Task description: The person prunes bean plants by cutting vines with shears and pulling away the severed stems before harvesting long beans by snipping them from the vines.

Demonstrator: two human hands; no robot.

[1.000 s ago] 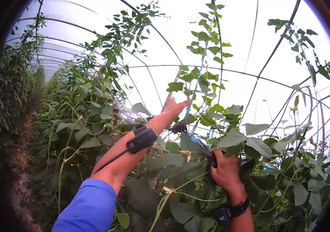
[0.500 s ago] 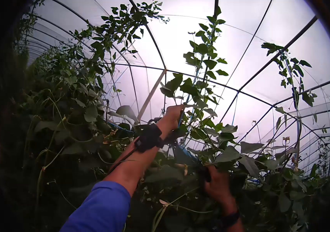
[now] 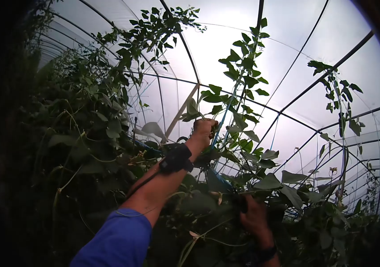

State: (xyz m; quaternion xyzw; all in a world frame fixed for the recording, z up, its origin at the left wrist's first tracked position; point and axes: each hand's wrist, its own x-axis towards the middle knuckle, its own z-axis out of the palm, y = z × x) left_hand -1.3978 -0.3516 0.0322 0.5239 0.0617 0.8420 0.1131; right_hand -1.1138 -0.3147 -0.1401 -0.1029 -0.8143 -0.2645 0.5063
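My left hand [image 3: 204,130] is raised in the middle, its fingers closed at the stalk of a broad green leaf [image 3: 192,108]. Just right of the fingers, a climbing vine [image 3: 247,80] goes up along blue twine [image 3: 223,119]. Lower down on the right, my right hand [image 3: 255,216] is among the leaves beside a blue strip [image 3: 219,179]. Its fingers look curled against something dark, which shadow and foliage hide. A black band with a small device [image 3: 176,159] is on my left wrist, and a dark band [image 3: 263,254] circles the right one.
Dense vines [image 3: 87,129] fill the left side. More leaves [image 3: 292,193] crowd the lower right, and another vine [image 3: 332,86] hangs at the right. Dark metal hoops [image 3: 301,115] and a wooden strut [image 3: 182,111] carry the translucent plastic roof [image 3: 283,40].
My view has shifted, so the scene sits a little lower and further right. The leaf at my left hand has tipped down and left, away from the twine. My right hand stays among the leaves.
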